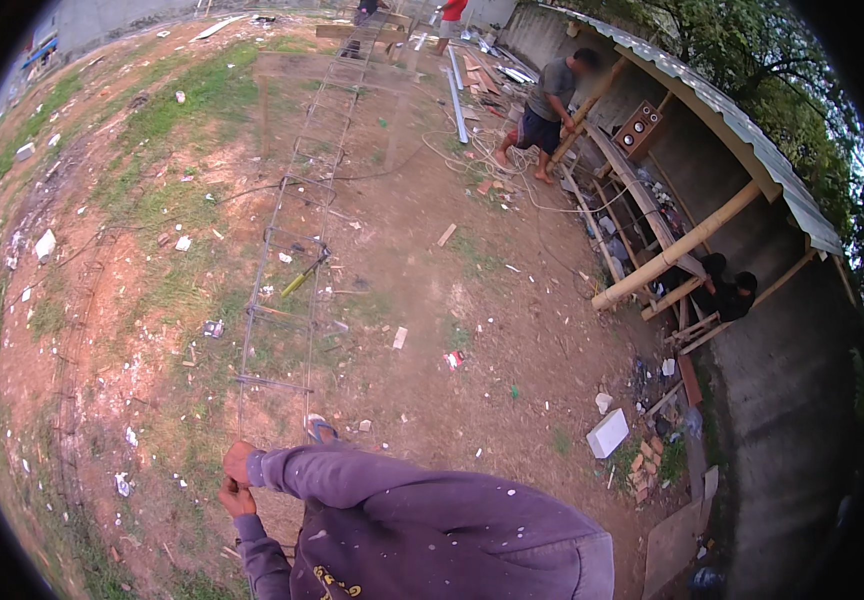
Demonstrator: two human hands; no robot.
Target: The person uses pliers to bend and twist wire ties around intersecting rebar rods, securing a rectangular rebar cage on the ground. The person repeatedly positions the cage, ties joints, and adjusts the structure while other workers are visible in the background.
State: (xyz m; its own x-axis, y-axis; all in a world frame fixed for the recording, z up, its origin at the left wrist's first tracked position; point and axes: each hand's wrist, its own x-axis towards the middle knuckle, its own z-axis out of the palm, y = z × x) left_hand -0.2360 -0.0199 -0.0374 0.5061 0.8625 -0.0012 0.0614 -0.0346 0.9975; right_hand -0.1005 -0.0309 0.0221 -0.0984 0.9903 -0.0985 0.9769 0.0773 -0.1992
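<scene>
Outdoor yard, reddish earth [492,400], grass in patches, litter scattered throughout. Ladder-like frame of thin metal rods [292,235] lies lengthwise ahead of the person, near end at the hands, far end up by some wooden boards [357,33]; crosspieces span its two long sides.

Right hand [239,462] at the near end of the frame's left long rod, fingers curled in. Left hand [236,497] close against it, just below in view, fingers bent too. Cannot tell whether either grips the rod or something smaller: what lies between the fingers is hidden. Both forearms in purple sleeves [352,475], pale flecks on the cloth. Sandalled foot [321,430] near the frame's right long rod at this end.

Tool with yellow-green handle [298,281] rests at the frame's right side, between two crosspieces, dark head pointing away; well apart from both hands.

To the right, white block [608,434] on the ground, broken bricks [644,468] just beside it. Beyond, a lean-to with corrugated roof [732,130] and bamboo poles, speaker box [639,131] inside. Co-worker in grey shirt and dark shorts [549,100] bends by its far post; another in dark clothing [730,295] sits low under the roof. Farther off, a person in a red top [453,11], partly cut by the upper edge
</scene>
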